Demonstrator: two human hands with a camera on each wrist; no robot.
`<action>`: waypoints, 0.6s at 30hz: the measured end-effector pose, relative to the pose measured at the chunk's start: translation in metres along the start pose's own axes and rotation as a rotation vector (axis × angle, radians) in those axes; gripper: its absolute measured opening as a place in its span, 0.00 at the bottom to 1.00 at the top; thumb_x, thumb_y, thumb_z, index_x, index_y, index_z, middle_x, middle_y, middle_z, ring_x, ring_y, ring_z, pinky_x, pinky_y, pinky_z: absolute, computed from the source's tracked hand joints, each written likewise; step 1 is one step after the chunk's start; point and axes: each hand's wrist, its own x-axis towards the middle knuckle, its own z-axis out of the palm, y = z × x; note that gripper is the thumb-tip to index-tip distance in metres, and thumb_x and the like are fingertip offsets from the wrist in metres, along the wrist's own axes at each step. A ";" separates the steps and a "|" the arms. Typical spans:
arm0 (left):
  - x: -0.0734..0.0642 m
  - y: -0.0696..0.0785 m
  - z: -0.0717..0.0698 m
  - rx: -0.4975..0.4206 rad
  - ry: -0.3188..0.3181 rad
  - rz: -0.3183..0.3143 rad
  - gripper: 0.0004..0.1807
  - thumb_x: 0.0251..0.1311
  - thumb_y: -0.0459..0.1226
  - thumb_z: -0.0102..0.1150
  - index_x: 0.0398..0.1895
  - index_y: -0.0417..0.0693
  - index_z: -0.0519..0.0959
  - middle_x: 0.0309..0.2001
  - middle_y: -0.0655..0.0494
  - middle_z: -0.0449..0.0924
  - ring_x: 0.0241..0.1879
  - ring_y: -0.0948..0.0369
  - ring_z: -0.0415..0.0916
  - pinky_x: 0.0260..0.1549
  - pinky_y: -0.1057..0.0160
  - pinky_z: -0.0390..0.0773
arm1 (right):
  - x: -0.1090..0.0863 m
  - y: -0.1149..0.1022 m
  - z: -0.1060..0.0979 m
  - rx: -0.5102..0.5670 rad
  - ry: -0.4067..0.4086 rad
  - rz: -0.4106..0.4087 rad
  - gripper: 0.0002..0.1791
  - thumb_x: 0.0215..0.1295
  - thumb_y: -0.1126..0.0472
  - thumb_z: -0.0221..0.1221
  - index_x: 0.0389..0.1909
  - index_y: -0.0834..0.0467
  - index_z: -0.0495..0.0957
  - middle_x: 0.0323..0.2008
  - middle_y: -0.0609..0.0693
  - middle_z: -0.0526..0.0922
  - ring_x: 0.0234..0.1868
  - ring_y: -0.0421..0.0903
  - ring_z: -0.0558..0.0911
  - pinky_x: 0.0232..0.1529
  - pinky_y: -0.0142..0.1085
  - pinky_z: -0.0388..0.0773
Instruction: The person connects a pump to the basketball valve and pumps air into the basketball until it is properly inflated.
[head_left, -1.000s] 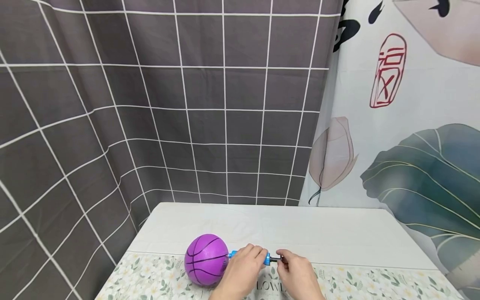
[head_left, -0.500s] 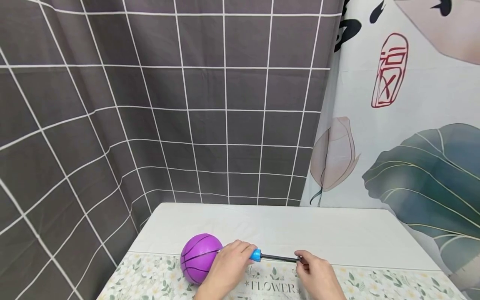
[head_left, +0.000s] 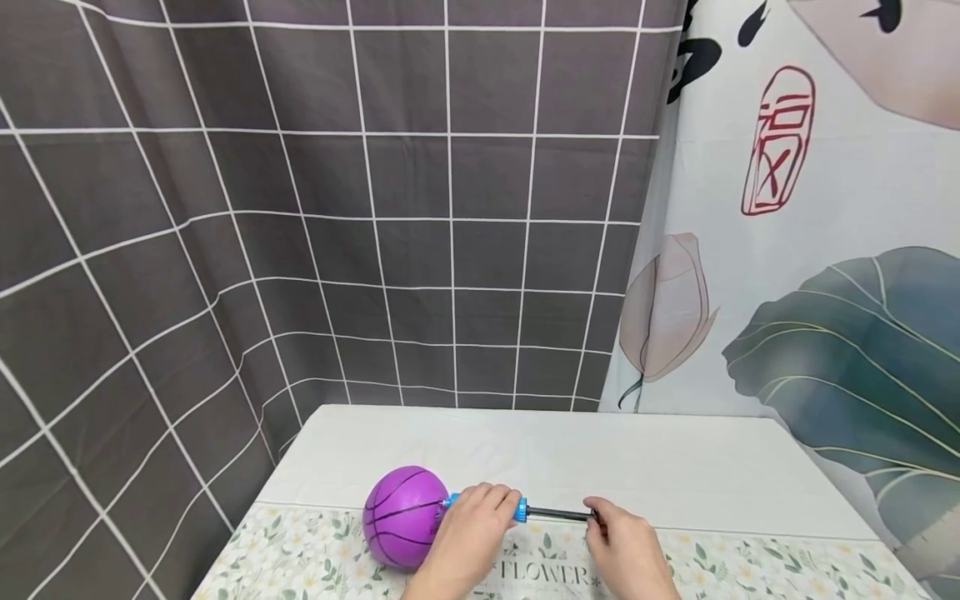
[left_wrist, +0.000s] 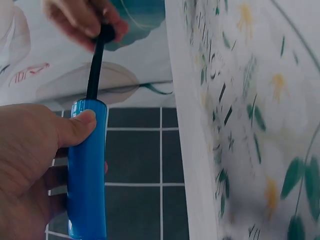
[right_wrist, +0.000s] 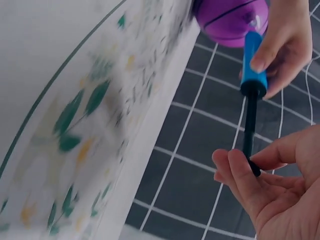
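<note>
A purple ball with black basketball lines [head_left: 402, 518] sits at the left of the table. Against its right side is the tip of a blue hand pump [left_wrist: 88, 170]. My left hand [head_left: 472, 533] grips the pump's barrel, the thumb lying along it in the left wrist view. From the barrel a black rod sticks out to the right. At the rod's end my right hand [head_left: 628, 546] pinches the small black handle [right_wrist: 254, 168] between thumb and fingers. The right wrist view shows the pump meeting the ball by a pale spot; the exact join is too small to tell.
A white table [head_left: 600, 467] carries a floral cloth [head_left: 720, 562] with printed lettering along its front. Behind and to the left hangs a dark grid-patterned curtain [head_left: 405, 250]. A white curtain with leaf prints [head_left: 697, 333] hangs at the right.
My right hand first drew the pump's handle out to the right, lengthening the visible rod. Since then it has come slightly back left, while ball and left hand shifted left, then a little right.
</note>
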 end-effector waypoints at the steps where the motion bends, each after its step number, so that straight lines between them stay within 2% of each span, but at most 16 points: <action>1: 0.001 0.002 0.001 0.004 -0.007 0.002 0.15 0.62 0.44 0.66 0.49 0.50 0.82 0.44 0.61 0.82 0.46 0.63 0.79 0.50 0.62 0.81 | 0.000 -0.003 0.002 0.001 -0.003 -0.005 0.13 0.62 0.69 0.62 0.48 0.64 0.84 0.32 0.50 0.88 0.28 0.41 0.84 0.29 0.37 0.82; 9: 0.003 0.016 0.004 0.023 -0.006 0.054 0.17 0.55 0.37 0.72 0.48 0.51 0.82 0.44 0.62 0.81 0.45 0.64 0.78 0.47 0.65 0.80 | -0.001 -0.020 0.021 0.028 0.000 -0.072 0.12 0.59 0.70 0.64 0.44 0.64 0.85 0.29 0.50 0.87 0.24 0.38 0.82 0.25 0.33 0.81; 14: 0.001 0.014 0.006 -0.006 -0.011 0.050 0.17 0.55 0.38 0.71 0.50 0.53 0.82 0.46 0.64 0.81 0.47 0.65 0.78 0.50 0.66 0.79 | -0.001 -0.016 0.021 0.073 -0.043 -0.087 0.11 0.59 0.69 0.64 0.43 0.62 0.86 0.27 0.46 0.87 0.24 0.36 0.81 0.25 0.30 0.80; 18: -0.002 0.007 0.007 -0.032 -0.011 0.024 0.17 0.55 0.41 0.71 0.49 0.54 0.81 0.46 0.65 0.82 0.47 0.66 0.79 0.51 0.66 0.79 | 0.000 -0.005 0.015 0.066 -0.072 -0.049 0.11 0.59 0.70 0.62 0.43 0.63 0.86 0.27 0.46 0.86 0.24 0.36 0.82 0.26 0.31 0.81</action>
